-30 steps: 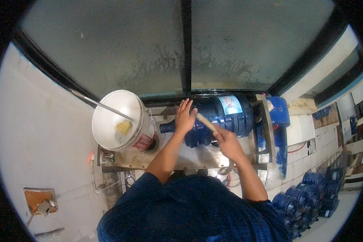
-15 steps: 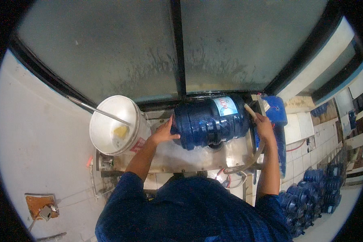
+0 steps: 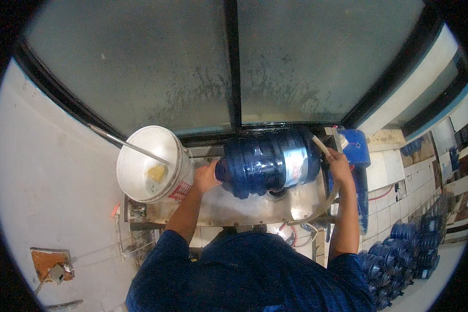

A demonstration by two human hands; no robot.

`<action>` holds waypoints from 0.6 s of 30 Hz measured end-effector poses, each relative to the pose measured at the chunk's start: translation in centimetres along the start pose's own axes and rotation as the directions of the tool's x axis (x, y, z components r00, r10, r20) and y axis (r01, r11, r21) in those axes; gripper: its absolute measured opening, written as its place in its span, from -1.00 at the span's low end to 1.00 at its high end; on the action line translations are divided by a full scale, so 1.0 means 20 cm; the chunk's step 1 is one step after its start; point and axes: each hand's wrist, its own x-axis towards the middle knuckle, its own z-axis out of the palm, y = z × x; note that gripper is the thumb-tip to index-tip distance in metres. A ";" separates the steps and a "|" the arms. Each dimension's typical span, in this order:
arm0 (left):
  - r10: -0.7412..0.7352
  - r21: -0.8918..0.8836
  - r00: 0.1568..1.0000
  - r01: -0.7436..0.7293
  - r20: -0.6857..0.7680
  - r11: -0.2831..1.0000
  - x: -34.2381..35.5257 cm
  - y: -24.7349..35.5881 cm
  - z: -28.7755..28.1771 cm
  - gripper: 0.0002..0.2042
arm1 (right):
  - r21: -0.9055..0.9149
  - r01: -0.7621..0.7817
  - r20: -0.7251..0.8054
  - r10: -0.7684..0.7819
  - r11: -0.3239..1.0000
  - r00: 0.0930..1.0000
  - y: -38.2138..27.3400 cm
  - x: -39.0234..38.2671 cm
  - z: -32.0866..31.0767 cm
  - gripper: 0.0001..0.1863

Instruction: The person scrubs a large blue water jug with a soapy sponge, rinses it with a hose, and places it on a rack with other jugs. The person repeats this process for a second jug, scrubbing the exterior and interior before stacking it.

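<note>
A large blue water jug lies on its side across a metal sink, its pale label turned toward me. My left hand grips the narrow neck end of the jug, with its fingertips partly hidden behind it. By the jug's base, my right hand is closed around a beige hose. The hose's end points up beside the base, and its length hangs down past my wrist and over the sink's front edge. Under the jug, the dark drain shows in part.
Left of the sink stands a white bucket holding a long metal rod and a yellow sponge. A blue container is on the right. Several blue jugs stand on the floor at lower right. Dark-framed glass panes rise behind.
The jug has rolled toward me, bringing its label from the upper side down to the front. My left hand has shifted slightly left around the neck; my right hand still holds the hose.
</note>
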 end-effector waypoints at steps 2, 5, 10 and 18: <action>0.051 -0.141 0.999 -0.051 0.000 0.989 0.05 -0.12 0.07 -0.10 | -0.018 0.065 0.022 -0.064 0.998 0.998 -0.01 0.01 0.02 -0.61; 0.103 -0.735 0.994 -0.052 0.025 0.676 0.13 -0.07 0.03 -0.14 | -0.024 0.119 0.015 -0.119 0.993 0.993 0.01 0.03 0.04 -0.62; -0.103 -0.602 0.991 0.034 -0.080 0.798 0.34 0.28 -0.07 -0.26 | -0.040 0.071 0.058 -0.069 0.997 0.996 -0.22 -0.04 0.09 -0.60; -0.017 -0.283 0.951 -0.074 -0.308 0.956 0.40 0.31 0.08 -0.44 | -0.083 0.263 0.376 -0.214 0.961 0.902 -0.79 -0.40 0.47 -0.59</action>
